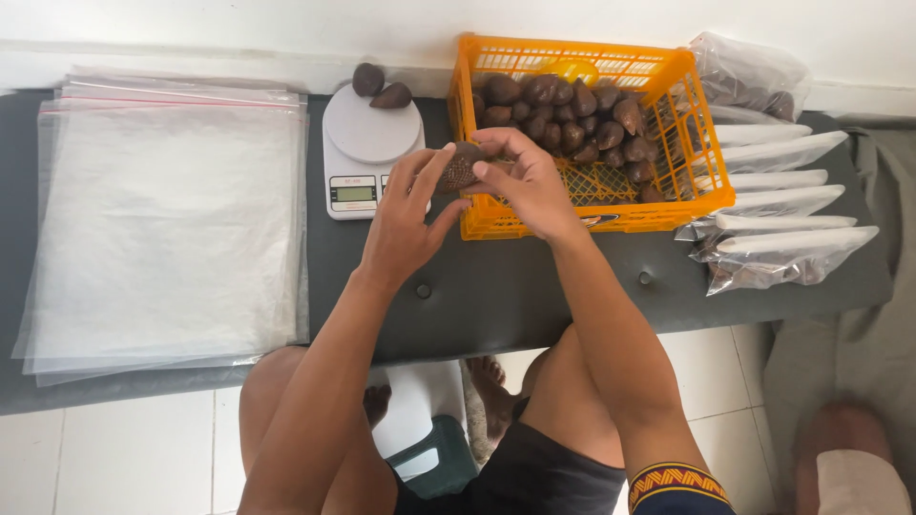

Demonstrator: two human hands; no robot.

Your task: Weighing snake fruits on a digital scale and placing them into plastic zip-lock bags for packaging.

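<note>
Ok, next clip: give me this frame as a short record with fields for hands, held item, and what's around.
left hand: grips a brown scaly fruit
right hand: fingers on the same fruit
crate: orange, part-filled with the same fruits
scale: white, two fruits at its far edge
bags: flat stack of clear bags at left, filled bags at right
surface: dark padded bench

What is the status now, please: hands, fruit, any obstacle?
Left hand and right hand both hold one brown scaly fruit. Fruit is above the bench, between scale and orange crate. Nothing blocks the hands.
</note>
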